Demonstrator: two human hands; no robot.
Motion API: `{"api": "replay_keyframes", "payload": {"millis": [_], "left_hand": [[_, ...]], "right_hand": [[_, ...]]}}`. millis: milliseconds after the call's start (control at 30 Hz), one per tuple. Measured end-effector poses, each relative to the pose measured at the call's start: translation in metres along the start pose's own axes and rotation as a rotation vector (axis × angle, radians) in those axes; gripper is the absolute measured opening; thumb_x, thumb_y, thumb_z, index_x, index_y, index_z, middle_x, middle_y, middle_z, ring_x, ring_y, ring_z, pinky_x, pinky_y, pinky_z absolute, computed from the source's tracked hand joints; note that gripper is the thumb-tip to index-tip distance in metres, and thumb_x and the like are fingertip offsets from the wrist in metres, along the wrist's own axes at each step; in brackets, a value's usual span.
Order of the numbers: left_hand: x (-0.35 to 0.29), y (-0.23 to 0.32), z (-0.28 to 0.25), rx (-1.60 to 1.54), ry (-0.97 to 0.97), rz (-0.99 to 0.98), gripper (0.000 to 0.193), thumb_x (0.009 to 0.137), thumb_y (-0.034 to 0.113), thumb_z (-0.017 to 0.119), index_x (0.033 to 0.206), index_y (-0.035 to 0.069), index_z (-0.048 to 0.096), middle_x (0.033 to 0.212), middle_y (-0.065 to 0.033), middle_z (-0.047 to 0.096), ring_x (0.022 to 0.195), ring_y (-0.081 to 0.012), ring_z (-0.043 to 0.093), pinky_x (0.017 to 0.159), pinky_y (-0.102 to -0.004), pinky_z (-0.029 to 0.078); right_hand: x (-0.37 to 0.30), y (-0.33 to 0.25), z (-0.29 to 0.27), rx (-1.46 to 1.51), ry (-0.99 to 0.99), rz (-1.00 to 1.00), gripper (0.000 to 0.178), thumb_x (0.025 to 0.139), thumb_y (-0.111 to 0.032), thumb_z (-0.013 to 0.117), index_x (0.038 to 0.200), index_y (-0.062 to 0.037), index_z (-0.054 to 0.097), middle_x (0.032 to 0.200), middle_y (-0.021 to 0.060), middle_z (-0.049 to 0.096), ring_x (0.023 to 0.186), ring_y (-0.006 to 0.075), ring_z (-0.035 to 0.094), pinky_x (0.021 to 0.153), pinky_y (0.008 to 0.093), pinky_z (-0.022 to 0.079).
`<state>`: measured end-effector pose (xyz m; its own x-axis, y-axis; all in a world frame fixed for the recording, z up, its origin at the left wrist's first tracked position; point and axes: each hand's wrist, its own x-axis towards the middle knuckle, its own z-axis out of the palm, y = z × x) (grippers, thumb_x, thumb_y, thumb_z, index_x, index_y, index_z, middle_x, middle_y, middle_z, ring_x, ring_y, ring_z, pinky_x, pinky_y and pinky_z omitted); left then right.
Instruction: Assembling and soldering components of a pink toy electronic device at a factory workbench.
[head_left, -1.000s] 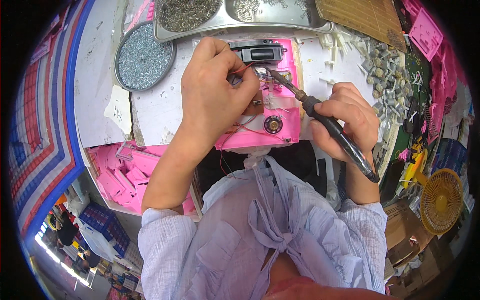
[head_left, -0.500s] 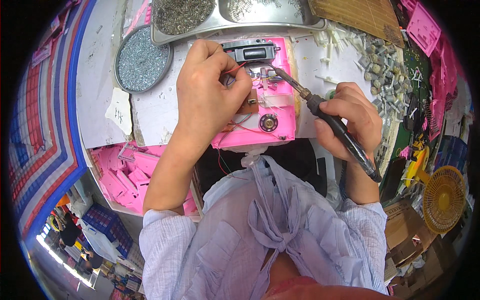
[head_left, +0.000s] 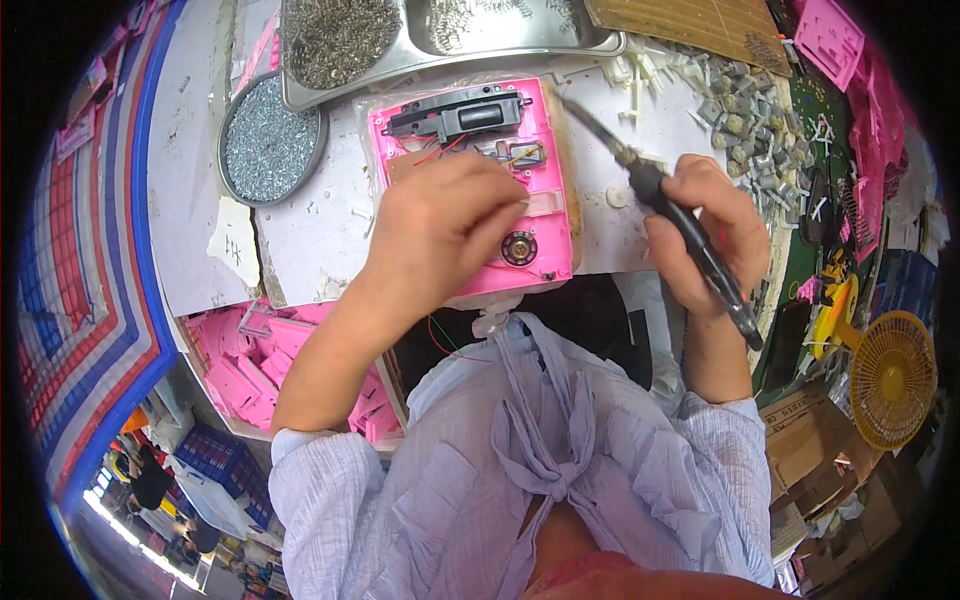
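In my right hand (head_left: 722,235) is a soldering iron (head_left: 695,235), its fingers wrapped round the black handle; the tip points up and left, apart from the pink plastic casing (head_left: 558,225). My left hand (head_left: 435,225) lies over the casing's middle with its fingers bent together; whatever is between them is hidden. Inside the casing, a black plastic mechanism (head_left: 480,117) sits at the far end, with red wires below it. Nearer are a small motor-like part (head_left: 527,155) with a yellow wire, a clear strip (head_left: 545,204) beside my fingertips, and a small round speaker (head_left: 518,248).
A bowl of small screws (head_left: 270,140) stands left, with a metal tray (head_left: 400,52) of springs behind. Small motors with white parts (head_left: 745,125) are heaped right, near a brown board (head_left: 690,28). Pink parts (head_left: 245,370) fill a box below left; a yellow fan (head_left: 893,380) is at right.
The soldering iron has drawn away from the casing's wires, to the right. My left hand has come down toward the casing's near half and now covers the brown circuit board.
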<state>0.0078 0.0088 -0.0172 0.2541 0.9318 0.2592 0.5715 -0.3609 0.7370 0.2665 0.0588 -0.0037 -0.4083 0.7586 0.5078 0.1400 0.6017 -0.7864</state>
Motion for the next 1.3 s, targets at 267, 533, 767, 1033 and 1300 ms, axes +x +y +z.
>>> {"api": "replay_keyframes", "payload": {"millis": [267, 533, 767, 1033, 1300], "left_hand": [[0.004, 0.001, -0.001, -0.342, 0.030, -0.428, 0.010, 0.084, 0.004, 0.079, 0.092, 0.000, 0.074, 0.076, -0.0064, 0.072, 0.061, -0.0088, 0.063, 0.056, -0.0250, 0.050], [0.000, 0.000, 0.005, -0.411, 0.109, -0.415, 0.011, 0.084, 0.005, 0.079, 0.093, 0.001, 0.074, 0.075, -0.0069, 0.071, 0.060, -0.0109, 0.061, 0.056, -0.0270, 0.049], [-0.003, -0.005, -0.003, -0.087, -0.022, -0.007, 0.012, 0.081, 0.004, 0.076, 0.093, 0.005, 0.073, 0.090, -0.0092, 0.066, 0.079, -0.0261, 0.065, 0.067, -0.0341, 0.051], [-0.007, -0.001, -0.007, -0.019, -0.177, 0.026, 0.020, 0.074, -0.001, 0.078, 0.093, 0.001, 0.069, 0.102, -0.0109, 0.060, 0.087, -0.0276, 0.066, 0.075, -0.0359, 0.054], [-0.010, -0.004, -0.002, 0.018, -0.122, 0.082, 0.019, 0.075, 0.000, 0.078, 0.092, 0.002, 0.068, 0.102, -0.0108, 0.061, 0.084, -0.0275, 0.067, 0.070, -0.0366, 0.055]], "right_hand": [[0.017, 0.005, 0.066, 0.162, 0.036, 0.164, 0.052, 0.080, 0.007, 0.074, 0.129, -0.0077, 0.067, 0.097, 0.0091, 0.069, 0.083, 0.0206, 0.068, 0.073, 0.0300, 0.055], [0.020, 0.006, 0.069, -0.045, -0.031, 0.096, 0.054, 0.077, 0.009, 0.074, 0.128, -0.0071, 0.065, 0.093, 0.0101, 0.066, 0.081, 0.0220, 0.067, 0.072, 0.0315, 0.054], [0.006, -0.010, 0.009, 0.044, -0.095, 0.063, 0.038, 0.075, 0.001, 0.079, 0.112, -0.0016, 0.072, 0.081, 0.0097, 0.067, 0.064, 0.0178, 0.058, 0.057, 0.0288, 0.044], [-0.015, -0.020, -0.015, 0.112, -0.297, 0.164, 0.023, 0.074, -0.002, 0.073, 0.097, -0.0040, 0.072, 0.073, 0.0053, 0.069, 0.059, 0.0199, 0.058, 0.056, 0.0315, 0.044], [-0.011, -0.018, -0.006, 0.074, -0.355, 0.103, 0.027, 0.070, -0.001, 0.074, 0.096, -0.0054, 0.071, 0.072, 0.0058, 0.067, 0.058, 0.0238, 0.058, 0.057, 0.0341, 0.045]]}}
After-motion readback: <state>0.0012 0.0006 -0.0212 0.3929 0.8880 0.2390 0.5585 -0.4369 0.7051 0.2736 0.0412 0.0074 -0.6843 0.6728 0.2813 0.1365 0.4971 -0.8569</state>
